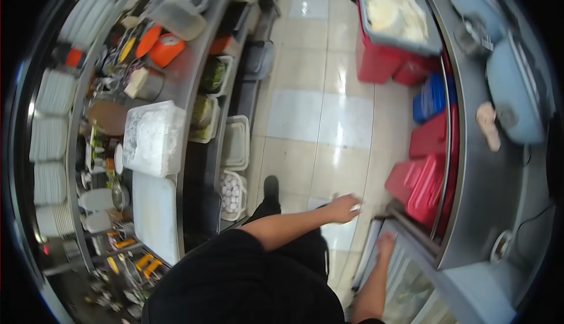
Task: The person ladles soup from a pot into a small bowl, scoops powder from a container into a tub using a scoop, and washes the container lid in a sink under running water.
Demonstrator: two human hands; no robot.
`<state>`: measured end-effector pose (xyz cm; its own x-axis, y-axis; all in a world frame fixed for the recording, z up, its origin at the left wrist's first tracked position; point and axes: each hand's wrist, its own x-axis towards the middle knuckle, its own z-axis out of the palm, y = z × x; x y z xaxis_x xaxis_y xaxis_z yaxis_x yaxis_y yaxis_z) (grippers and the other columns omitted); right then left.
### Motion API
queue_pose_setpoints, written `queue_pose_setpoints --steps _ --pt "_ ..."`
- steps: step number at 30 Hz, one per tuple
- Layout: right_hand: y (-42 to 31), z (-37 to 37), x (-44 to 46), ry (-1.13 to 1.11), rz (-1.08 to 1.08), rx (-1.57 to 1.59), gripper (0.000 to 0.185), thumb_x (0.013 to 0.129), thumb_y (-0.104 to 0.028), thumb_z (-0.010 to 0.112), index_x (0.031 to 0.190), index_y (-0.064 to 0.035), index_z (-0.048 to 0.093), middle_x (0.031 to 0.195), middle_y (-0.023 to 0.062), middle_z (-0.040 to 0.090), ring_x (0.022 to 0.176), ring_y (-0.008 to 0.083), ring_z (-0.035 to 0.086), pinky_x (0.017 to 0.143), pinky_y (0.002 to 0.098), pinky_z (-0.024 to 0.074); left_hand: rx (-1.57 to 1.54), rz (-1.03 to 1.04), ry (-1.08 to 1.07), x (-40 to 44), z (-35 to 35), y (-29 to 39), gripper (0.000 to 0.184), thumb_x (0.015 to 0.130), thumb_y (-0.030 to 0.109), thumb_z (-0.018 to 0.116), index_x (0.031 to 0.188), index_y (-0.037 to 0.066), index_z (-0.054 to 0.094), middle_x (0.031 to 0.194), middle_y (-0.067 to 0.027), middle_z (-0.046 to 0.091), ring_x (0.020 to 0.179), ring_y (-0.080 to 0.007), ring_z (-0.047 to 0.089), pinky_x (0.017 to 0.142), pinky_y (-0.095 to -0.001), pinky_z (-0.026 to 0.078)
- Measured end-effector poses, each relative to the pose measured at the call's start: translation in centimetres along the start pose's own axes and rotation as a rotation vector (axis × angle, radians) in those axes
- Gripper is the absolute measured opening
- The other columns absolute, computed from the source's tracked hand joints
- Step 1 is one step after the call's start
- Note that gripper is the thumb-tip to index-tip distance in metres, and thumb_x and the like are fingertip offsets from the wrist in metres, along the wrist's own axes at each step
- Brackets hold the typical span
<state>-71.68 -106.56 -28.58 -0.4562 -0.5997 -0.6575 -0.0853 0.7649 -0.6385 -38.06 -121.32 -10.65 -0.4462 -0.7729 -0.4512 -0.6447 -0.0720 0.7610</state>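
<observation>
My left hand (345,208) reaches across in front of my body, above the tiled floor. Its fingers are curled, and a small white spot shows at them; whether that is a held thing or something worn is unclear. Low on the right, my right hand (386,244) hangs beside a glass-fronted cabinet (405,265). Motion smears its fingers, and no held thing can be made out. Closest to it above are the red plastic bins (418,186) under the steel counter.
On the left, a steel counter carries a frosted white container (154,139) and a white cutting board (155,212). Below sits a basket of eggs (234,195). A grey tub (399,15) with pale contents rests on red bins ahead right. Tiled floor (294,159) runs between.
</observation>
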Motion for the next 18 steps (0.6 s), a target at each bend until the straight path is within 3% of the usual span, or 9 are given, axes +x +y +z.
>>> queue_pose_setpoints --steps 1,2,3,5,7,11,13,18 --pt "-1.5 1.2 -1.9 -0.171 -0.024 0.016 0.027 0.101 -0.028 0.054 0.123 -0.0119 0.057 0.091 0.0002 0.062 0.074 0.0124 0.058 0.059 0.0288 0.0470 0.035 -0.112 -0.049 -2.5 -1.8 -1.6 0.045 0.094 0.040 0.055 0.130 0.014 0.061 0.132 -0.0160 0.059 0.127 -0.0342 0.053 0.108 -0.0541 0.037" --pt "-4.1 2.8 -3.7 -0.237 -0.013 -0.178 0.029 0.100 -0.025 0.055 0.125 -0.0111 0.055 0.087 0.0005 0.061 0.072 0.0125 0.058 0.058 0.0286 0.0463 0.007 -0.176 0.012 -5.0 -2.9 -3.7 0.041 0.093 0.038 0.056 0.125 0.013 0.065 0.127 -0.0180 0.062 0.121 -0.0360 0.056 0.104 -0.0469 0.043" --pt "-7.0 3.9 -6.2 -0.347 -0.112 -0.168 0.031 0.097 -0.024 0.058 0.124 -0.0083 0.058 0.088 0.0036 0.065 0.075 0.0136 0.061 0.061 0.0297 0.0494 0.015 -0.196 0.061 -7.9 -5.3 -4.7 0.041 0.092 0.037 0.057 0.122 0.011 0.066 0.125 -0.0196 0.063 0.117 -0.0375 0.059 0.101 -0.0453 0.046" --pt "-9.6 7.4 -7.4 -0.384 -0.395 -0.625 0.035 0.093 -0.025 0.061 0.123 -0.0062 0.062 0.095 0.0104 0.070 0.085 0.0195 0.066 0.073 0.0335 0.0537 0.029 -0.250 0.128 -12.5 -9.6 -8.0 0.040 0.092 0.036 0.058 0.121 0.010 0.066 0.122 -0.0187 0.065 0.114 -0.0372 0.060 0.098 -0.0459 0.047" --pt "-18.2 9.9 -12.6 -0.451 -0.482 -0.811 0.041 0.089 -0.029 0.065 0.122 -0.0049 0.064 0.104 0.0167 0.072 0.097 0.0261 0.068 0.086 0.0364 0.0533 0.008 -0.304 0.267 -16.5 -13.5 -10.1 0.038 0.092 0.035 0.059 0.119 0.009 0.067 0.117 -0.0188 0.067 0.109 -0.0379 0.063 0.095 -0.0460 0.049" --pt "-26.2 15.5 -13.3 -0.578 -0.550 -0.914 0.046 0.088 -0.033 0.065 0.125 -0.0054 0.063 0.107 0.0173 0.072 0.100 0.0290 0.068 0.089 0.0373 0.0525 -0.097 -0.347 0.544 -21.7 -20.0 -11.9 0.039 0.091 0.037 0.060 0.117 0.009 0.067 0.112 -0.0176 0.070 0.105 -0.0357 0.066 0.092 -0.0450 0.051" --pt "-30.8 18.3 -13.5 -0.580 -0.636 -0.941 0.047 0.089 -0.033 0.065 0.126 -0.0044 0.062 0.109 0.0176 0.071 0.101 0.0293 0.068 0.089 0.0372 0.0524 -0.290 -0.346 0.689 -24.0 -23.4 -10.8 0.039 0.091 0.036 0.061 0.116 0.007 0.068 0.108 -0.0173 0.071 0.099 -0.0336 0.068 0.088 -0.0426 0.053" --pt "-41.2 23.5 -17.3 -0.569 -0.806 -1.044 0.049 0.085 -0.035 0.065 0.122 -0.0033 0.064 0.109 0.0224 0.069 0.103 0.0349 0.067 0.092 0.0412 0.0518 -0.497 -0.185 0.791 -26.5 -29.2 -8.4 0.036 0.094 0.032 0.062 0.117 0.005 0.067 0.105 -0.0153 0.072 0.095 -0.0263 0.069 0.087 -0.0363 0.053"
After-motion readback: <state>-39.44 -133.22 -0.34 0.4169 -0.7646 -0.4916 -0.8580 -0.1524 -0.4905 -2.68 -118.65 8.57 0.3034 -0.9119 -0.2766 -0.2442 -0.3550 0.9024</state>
